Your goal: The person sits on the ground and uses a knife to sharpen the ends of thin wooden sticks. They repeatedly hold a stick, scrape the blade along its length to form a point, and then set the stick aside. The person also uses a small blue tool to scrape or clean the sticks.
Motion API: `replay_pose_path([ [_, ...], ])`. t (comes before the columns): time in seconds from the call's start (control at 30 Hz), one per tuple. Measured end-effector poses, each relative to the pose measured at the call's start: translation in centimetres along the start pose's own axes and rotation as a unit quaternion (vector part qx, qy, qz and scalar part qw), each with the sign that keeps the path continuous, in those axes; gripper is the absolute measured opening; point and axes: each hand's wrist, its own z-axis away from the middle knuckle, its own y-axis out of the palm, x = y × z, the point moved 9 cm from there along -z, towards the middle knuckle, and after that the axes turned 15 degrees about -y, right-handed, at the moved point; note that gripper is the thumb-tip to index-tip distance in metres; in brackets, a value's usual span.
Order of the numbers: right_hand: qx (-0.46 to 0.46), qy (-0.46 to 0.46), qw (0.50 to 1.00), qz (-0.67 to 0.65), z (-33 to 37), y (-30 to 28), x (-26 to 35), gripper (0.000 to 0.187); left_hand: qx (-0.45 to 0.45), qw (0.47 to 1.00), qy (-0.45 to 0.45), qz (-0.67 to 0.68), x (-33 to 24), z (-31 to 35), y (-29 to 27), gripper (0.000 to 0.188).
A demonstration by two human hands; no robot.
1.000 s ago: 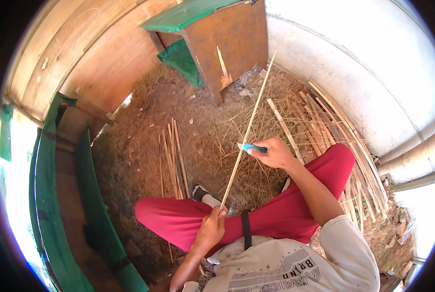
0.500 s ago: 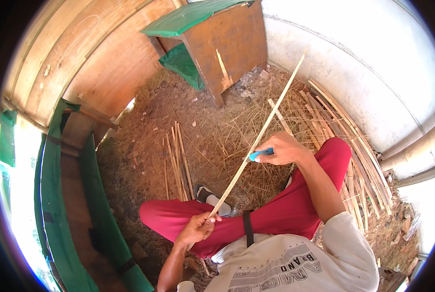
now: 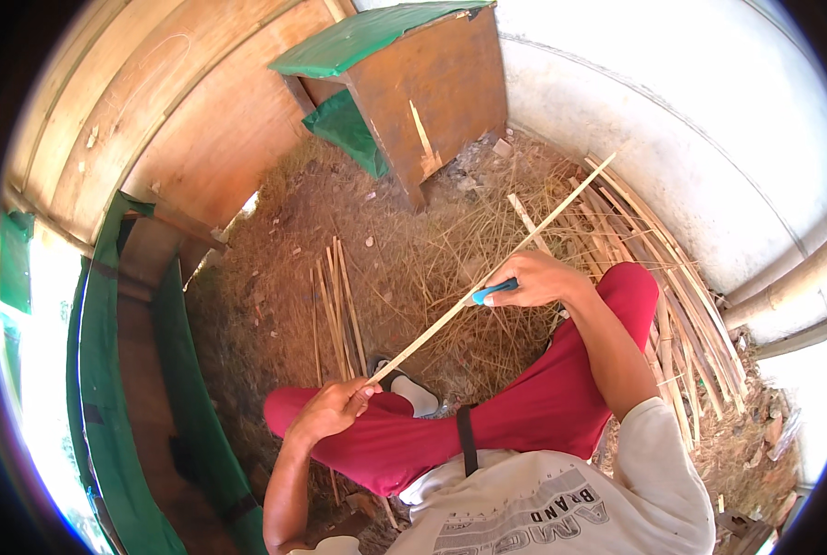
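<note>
A long, pale bamboo strip slants across the view, from low left to upper right. My left hand is closed on its lower end above my left knee. My right hand grips a small blue cutter knife and holds it against the strip about midway along. The fingers are bent round the knife's handle; its blade is mostly hidden at the strip. The far end of the strip reaches over the bamboo pieces on the right.
Several loose bamboo strips lie in a pile to the right of my knee. A few more strips lie left of my foot. Thin shavings cover the ground. A wooden box with a green top stands ahead; green-covered boards stand left.
My left hand has moved left and up with the strip's lower end. The strip now lies at a flatter slant, its far end swung right and down. The knife stays against it.
</note>
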Motion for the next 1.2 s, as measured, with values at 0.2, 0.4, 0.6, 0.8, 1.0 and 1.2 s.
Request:
replay_pose_path([
  [0.2, 0.001, -0.015, 0.999, -0.046, 0.5, -0.8, -0.2, 0.034, 0.051, 0.996, -0.006, 0.067, 1.2, -2.0, -0.8, 0.034],
  [0.4, -0.081, -0.036, 0.989, -0.121, 1.0, -2.8, -0.8, 0.037, 0.126, 0.944, -0.114, 0.284, 3.2, 0.6, 3.2, 0.033],
  [0.6, -0.213, -0.027, 0.955, -0.205, 1.2, -3.2, -1.6, 0.034, 0.163, 0.889, -0.096, 0.417, 3.7, 0.4, 5.1, 0.035],
  [0.8, -0.238, 0.04, 0.964, -0.11, 2.0, -3.5, -0.6, 0.036, 0.158, 0.881, -0.068, 0.441, 3.6, -0.3, 4.2, 0.036],
  [1.0, -0.239, 0.089, 0.964, -0.077, 5.0, -0.9, 1.2, 0.03, 0.147, 0.888, -0.074, 0.43, 3.6, -0.8, 3.1, 0.037],
  [1.2, -0.242, 0.071, 0.967, -0.029, 8.2, -1.4, 6.8, 0.038, 0.024, 0.952, -0.005, 0.307, 3.2, -1.0, 0.9, 0.028],
])
